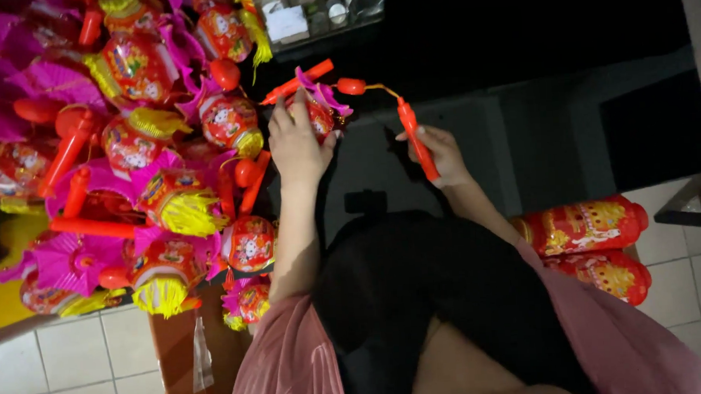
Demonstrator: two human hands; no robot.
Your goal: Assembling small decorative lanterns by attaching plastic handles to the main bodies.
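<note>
Floor's pale square tile [69, 362] with darker grout, showing bottom left and again at the right edge [699, 274]. Most of the top half is a big dark surface [515, 28] — nearly black, can't tell what it is. Light's pretty dim overall — a yellow patch [1, 298] sits at the far left.

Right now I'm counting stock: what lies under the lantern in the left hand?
Under the small lantern that the left hand holds, only dark surface shows. The hand covers its near side. The pile of lanterns lies beside it.

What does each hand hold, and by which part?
Left hand: a small lantern, by its round body. Right hand: the red stick, by its lower end.
</note>
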